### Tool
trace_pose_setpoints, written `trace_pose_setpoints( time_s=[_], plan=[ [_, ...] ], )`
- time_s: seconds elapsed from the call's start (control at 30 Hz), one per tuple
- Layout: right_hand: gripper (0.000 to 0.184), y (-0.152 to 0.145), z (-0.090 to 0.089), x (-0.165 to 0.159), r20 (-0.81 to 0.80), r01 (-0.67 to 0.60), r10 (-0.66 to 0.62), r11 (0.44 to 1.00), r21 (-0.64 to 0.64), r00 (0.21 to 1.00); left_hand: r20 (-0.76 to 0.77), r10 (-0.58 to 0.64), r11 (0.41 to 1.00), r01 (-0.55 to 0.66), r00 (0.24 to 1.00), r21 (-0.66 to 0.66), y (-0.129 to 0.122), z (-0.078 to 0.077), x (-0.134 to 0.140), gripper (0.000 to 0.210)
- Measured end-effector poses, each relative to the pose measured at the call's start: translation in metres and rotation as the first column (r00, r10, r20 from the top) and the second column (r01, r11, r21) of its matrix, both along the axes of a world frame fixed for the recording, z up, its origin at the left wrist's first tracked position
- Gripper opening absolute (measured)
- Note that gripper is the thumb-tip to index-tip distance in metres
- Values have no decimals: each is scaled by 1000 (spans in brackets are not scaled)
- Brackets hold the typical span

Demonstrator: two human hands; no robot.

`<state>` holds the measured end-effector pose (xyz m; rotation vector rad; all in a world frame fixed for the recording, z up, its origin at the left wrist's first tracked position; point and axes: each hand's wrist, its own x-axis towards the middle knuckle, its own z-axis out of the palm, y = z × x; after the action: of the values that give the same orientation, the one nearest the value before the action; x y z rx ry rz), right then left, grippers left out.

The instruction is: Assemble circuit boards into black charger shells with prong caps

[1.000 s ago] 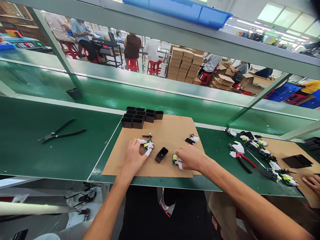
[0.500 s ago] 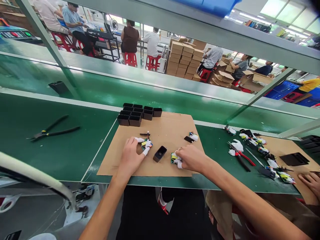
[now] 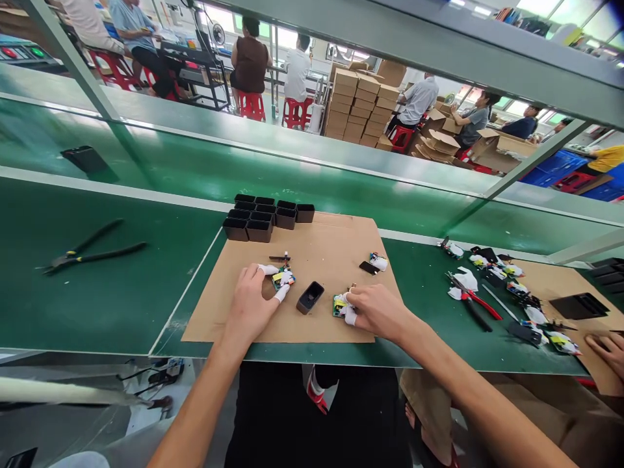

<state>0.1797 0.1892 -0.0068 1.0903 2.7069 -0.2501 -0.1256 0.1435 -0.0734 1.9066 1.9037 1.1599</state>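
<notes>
The small green-and-yellow circuit board [image 3: 283, 279], probably light, stiff and fragile, is best held by its edges; the left hand [image 3: 250, 302] pinches it, the right hand [image 3: 376, 309] grips a similar green-and-yellow board [image 3: 338, 305], both over a brown cardboard sheet [image 3: 336, 248].

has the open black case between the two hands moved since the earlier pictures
No; the black case keeps its place on the cardboard sheet, though the whole view has shifted.
</notes>
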Motion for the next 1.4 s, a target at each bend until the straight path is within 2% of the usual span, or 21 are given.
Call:
trace_pose_setpoints(
  time_s=[0.2,0.33,0.4,0.43,0.47,0.5,0.53,0.57,0.6,0.63,0.67,0.77,0.83,0.9,0.97,1.07,1.23,1.4],
  plan=[
    [19,-4,-11,11,-198,113,-119,993,-42,973,5,9,1000,-9,1000,9,0,4,4,43],
    [26,-9,-12,21,-337,159,-189,981,-115,922,30,53,998,-54,998,28,-7,17,4,46],
    [28,-14,-12,25,-381,164,-210,975,-151,900,23,150,963,-151,988,223,-21,26,10,48],
    [27,-16,-12,28,-404,170,-227,970,-172,886,13,200,906,-190,980,378,-31,31,17,50],
    [26,-19,-12,30,-429,178,-249,964,-198,868,4,220,814,-186,975,551,-41,35,27,57],
    [25,-22,-13,32,-459,186,-275,955,-231,845,-17,154,787,-112,988,607,-52,38,39,64],
    [25,-24,-15,34,-491,191,-304,944,-268,816,-46,57,840,-23,997,543,-62,39,55,61],
    [26,-27,-17,36,-522,194,-335,932,-307,785,-62,-27,858,55,998,510,-69,40,72,49],
    [28,-29,-20,37,-546,194,-360,921,-338,757,-101,-152,871,182,983,457,-74,39,90,38],
    [29,-31,-22,38,-561,194,-376,914,-357,738,-119,-279,883,303,953,359,-77,36,108,34],
    [29,-32,-23,38,-568,199,-387,910,-365,726,-116,-304,904,325,946,278,-78,31,124,36],
    [20,-32,-21,34,-529,243,-402,907,-345,747,-180,-224,966,242,958,86,-72,14,156,44],
    [10,-29,-14,27,-461,291,-415,903,-317,784,-226,-170,982,185,959,44,-68,5,163,43],
    [17,-24,-5,18,-386,345,-438,893,-288,812,-231,-146,986,159,962,40,-66,1,163,41],
    [27,-18,3,9,-318,399,-470,878,-265,824,-221,-146,987,157,964,32,-65,1,160,39],
    [32,-11,8,0,-257,439,-500,860,-262,827,-207,-173,983,180,963,17,-64,4,157,40],
    [35,-11,3,-4,-262,470,-529,844,-258,807,-212,-196,979,204,958,17,-63,6,155,39],
    [31,-18,-9,-2,-346,400,-413,910,-113,842,-191,-187,981,194,964,20,-61,7,152,31]
  ],
)
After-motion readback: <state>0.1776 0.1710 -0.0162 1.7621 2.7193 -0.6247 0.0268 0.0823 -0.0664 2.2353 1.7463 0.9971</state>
